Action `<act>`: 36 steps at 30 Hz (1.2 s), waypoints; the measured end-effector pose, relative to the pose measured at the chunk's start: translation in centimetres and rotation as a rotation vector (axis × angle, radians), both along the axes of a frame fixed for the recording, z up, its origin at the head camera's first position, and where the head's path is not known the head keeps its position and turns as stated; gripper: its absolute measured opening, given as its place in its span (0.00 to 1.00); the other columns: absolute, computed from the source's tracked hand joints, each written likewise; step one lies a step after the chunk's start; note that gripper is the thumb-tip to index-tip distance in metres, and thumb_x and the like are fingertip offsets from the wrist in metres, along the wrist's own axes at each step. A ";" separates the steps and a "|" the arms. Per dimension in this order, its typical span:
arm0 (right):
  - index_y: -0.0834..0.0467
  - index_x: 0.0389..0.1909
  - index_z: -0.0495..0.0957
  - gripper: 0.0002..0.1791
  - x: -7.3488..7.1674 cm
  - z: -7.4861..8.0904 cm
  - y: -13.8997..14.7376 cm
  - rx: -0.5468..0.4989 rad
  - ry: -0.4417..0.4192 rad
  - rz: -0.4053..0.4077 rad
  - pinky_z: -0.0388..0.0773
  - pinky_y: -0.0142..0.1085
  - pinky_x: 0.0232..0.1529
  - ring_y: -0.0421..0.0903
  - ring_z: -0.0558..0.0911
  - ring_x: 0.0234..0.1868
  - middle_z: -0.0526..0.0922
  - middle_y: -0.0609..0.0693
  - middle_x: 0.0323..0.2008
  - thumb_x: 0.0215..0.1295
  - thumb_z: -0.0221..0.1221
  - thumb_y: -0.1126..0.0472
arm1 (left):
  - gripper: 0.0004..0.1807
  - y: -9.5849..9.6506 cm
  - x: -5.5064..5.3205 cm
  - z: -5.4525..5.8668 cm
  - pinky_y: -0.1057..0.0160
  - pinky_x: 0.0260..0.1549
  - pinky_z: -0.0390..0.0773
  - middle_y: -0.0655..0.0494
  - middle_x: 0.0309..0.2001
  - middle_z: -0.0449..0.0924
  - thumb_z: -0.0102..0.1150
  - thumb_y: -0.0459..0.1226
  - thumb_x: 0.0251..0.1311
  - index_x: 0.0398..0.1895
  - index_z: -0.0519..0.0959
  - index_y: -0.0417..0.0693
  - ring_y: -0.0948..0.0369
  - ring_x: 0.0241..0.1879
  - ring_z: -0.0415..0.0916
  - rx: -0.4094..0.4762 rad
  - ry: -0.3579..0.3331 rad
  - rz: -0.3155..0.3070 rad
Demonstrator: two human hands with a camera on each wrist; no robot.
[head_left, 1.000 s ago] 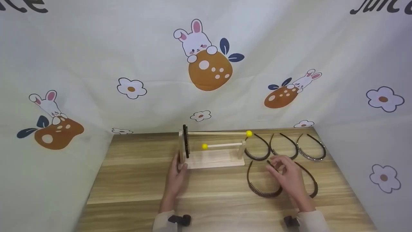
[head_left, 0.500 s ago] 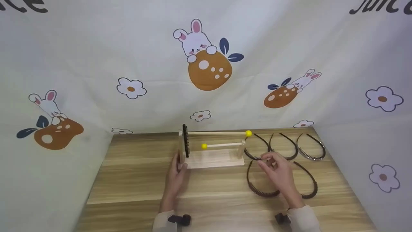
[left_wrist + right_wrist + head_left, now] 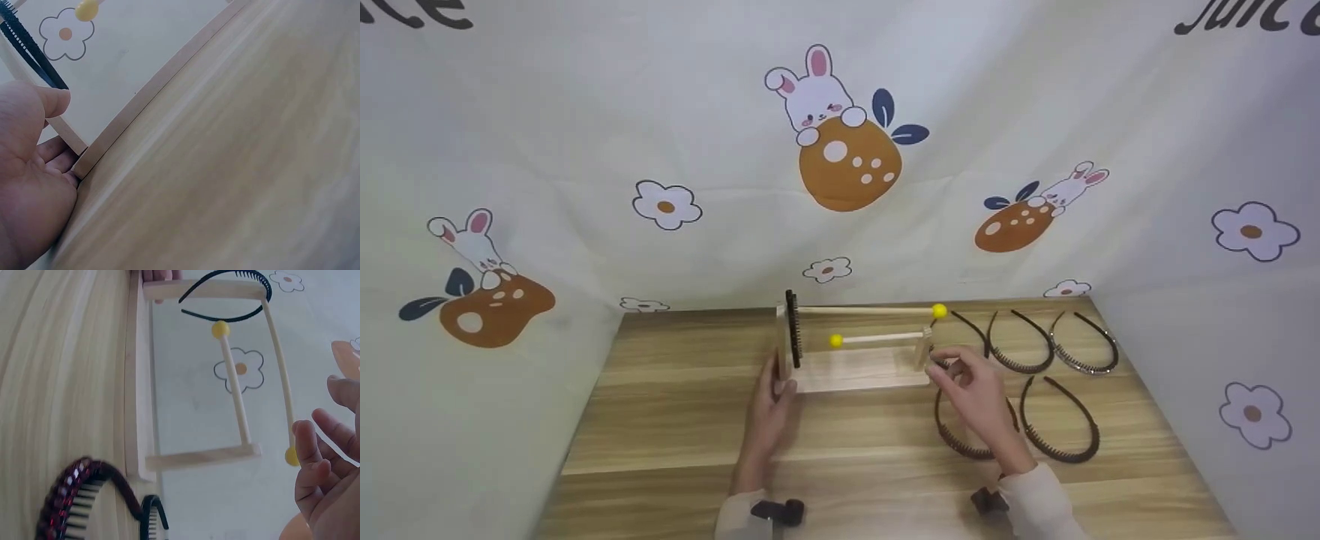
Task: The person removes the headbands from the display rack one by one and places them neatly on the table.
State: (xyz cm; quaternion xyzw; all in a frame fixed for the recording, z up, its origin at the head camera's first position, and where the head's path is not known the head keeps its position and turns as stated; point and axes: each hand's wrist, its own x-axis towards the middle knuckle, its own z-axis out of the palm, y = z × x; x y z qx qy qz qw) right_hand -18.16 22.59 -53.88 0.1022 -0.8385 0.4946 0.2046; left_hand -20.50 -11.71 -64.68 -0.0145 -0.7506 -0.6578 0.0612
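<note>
My left hand [image 3: 769,416] grips the left upright of a pale wooden stand [image 3: 862,367], thumb in front and fingers behind, as the left wrist view also shows. Two rods with yellow ball ends reach out from the stand's uprights, one high and one low. A black toothed headband [image 3: 793,330] hangs on the upper rod, close against the left upright. My right hand [image 3: 979,397] is beside the stand's right end, above the headbands on the table. In the right wrist view the right hand [image 3: 332,478] has loosely bent fingers and holds nothing.
Three headbands lie in a back row at the right, among them a shiny one [image 3: 1091,369]. In front lie a brown headband [image 3: 960,446], partly behind the right hand, and a dark one [image 3: 1097,439]. A printed cloth [image 3: 720,255] walls the wooden table [image 3: 675,435].
My right hand has moved left from over the front headbands to the stand's right end, uncovering the front right headband. The left hand and the stand have stayed in place.
</note>
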 end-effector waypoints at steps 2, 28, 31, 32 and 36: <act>0.60 0.49 0.90 0.11 0.0 0.2 -0.5 -0.011 -0.011 0.020 0.76 0.28 0.29 0.37 0.80 0.29 0.87 0.44 0.31 0.69 0.77 0.64 | 0.38 0.0 0.0 0.0 0.33 0.83 0.56 0.36 0.87 0.55 0.55 0.36 0.85 0.91 0.53 0.48 0.34 0.85 0.54 -0.006 0.001 0.001; 0.60 0.56 0.90 0.15 -0.4 -0.7 -7.1 -0.198 -0.162 0.222 0.78 0.26 0.31 0.38 0.83 0.32 0.92 0.54 0.48 0.70 0.75 0.64 | 0.38 0.1 0.1 0.4 0.34 0.83 0.58 0.33 0.86 0.55 0.55 0.35 0.86 0.90 0.53 0.42 0.34 0.85 0.54 -0.018 0.003 0.004; 0.60 0.57 0.90 0.17 -0.3 -0.8 -8.0 -0.210 -0.197 0.242 0.79 0.26 0.31 0.37 0.82 0.32 0.92 0.56 0.49 0.70 0.76 0.63 | 0.38 0.1 0.1 0.5 0.34 0.83 0.58 0.33 0.86 0.56 0.56 0.36 0.85 0.91 0.53 0.42 0.34 0.84 0.55 -0.020 0.001 0.001; 0.60 0.58 0.89 0.17 -0.3 -0.9 -8.2 -0.207 -0.200 0.246 0.79 0.26 0.31 0.37 0.82 0.31 0.92 0.56 0.49 0.70 0.76 0.63 | 0.38 0.1 0.1 0.4 0.33 0.83 0.58 0.33 0.86 0.56 0.56 0.36 0.86 0.91 0.53 0.42 0.33 0.84 0.55 -0.020 0.002 0.001; 0.60 0.59 0.89 0.18 -0.5 -0.8 -9.3 -0.217 -0.190 0.271 0.79 0.26 0.32 0.37 0.82 0.31 0.92 0.58 0.50 0.70 0.75 0.62 | 0.38 0.1 0.0 0.3 0.33 0.83 0.57 0.33 0.86 0.55 0.56 0.37 0.85 0.91 0.53 0.42 0.33 0.84 0.55 -0.022 -0.009 0.007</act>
